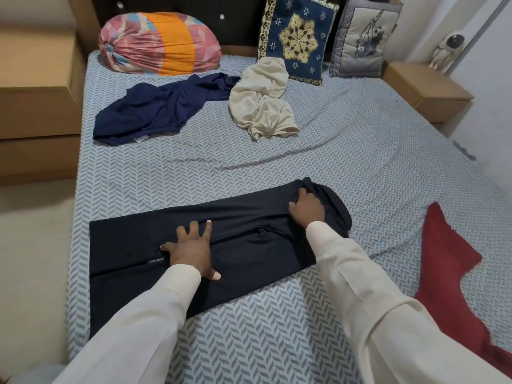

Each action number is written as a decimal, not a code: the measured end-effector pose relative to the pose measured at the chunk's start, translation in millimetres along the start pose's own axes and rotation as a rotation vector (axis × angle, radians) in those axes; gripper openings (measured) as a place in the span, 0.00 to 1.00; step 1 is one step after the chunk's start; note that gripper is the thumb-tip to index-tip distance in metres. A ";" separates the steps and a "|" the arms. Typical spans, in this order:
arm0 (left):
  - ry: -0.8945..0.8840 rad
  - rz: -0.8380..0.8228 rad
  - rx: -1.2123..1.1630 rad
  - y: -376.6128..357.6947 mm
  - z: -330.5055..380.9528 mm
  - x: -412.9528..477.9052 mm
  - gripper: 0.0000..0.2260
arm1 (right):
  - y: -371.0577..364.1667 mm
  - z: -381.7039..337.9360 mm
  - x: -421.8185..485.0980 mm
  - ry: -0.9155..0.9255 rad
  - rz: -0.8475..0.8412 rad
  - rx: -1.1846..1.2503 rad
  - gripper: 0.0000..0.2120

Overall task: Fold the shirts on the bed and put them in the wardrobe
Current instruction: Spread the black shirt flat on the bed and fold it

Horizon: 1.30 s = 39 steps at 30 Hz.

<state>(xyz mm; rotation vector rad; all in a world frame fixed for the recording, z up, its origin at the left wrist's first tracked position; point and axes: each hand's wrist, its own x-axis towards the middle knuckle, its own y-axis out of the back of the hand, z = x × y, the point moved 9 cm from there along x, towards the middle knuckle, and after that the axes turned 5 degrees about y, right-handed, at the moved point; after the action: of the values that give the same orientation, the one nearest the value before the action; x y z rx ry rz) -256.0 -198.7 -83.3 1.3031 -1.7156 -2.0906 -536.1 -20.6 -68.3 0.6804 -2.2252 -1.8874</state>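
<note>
Currently my left hand (194,250) pins the black shirt (124,245), a long strip at 6 o'clock on the bed (360,148), with spread fingers, while my right hand (306,207) clutches its bunched 2 o'clock end in curled fingers, where a tug could skew the fold.

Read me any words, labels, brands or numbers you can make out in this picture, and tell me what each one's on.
Label on the black shirt, beside the left hand: printed letters, too small and blurred to read.
White tag at the navy shirt's edge: too small to read.
No other text; the blue cushion and grey cushion show only patterns.
</note>
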 end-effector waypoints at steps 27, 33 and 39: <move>0.467 0.207 -0.650 -61.2 -203.3 -127.4 0.25 | -95.4 -337.8 -192.8 0.798 -0.197 -0.026 0.16; 0.509 0.071 -0.827 -73.0 -208.0 -128.4 0.20 | -113.9 -405.1 -228.6 0.691 -0.306 -0.018 0.32; 0.486 0.032 -1.139 -83.5 -205.8 -122.5 0.16 | -118.5 -422.7 -228.4 0.572 -0.290 -0.170 0.39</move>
<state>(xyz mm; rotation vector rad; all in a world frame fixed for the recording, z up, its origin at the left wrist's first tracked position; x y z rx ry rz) -7.3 -248.4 -85.4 1.1611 -0.2101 -1.9234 -138.9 -315.5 -57.6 1.3657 -1.6587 -1.6784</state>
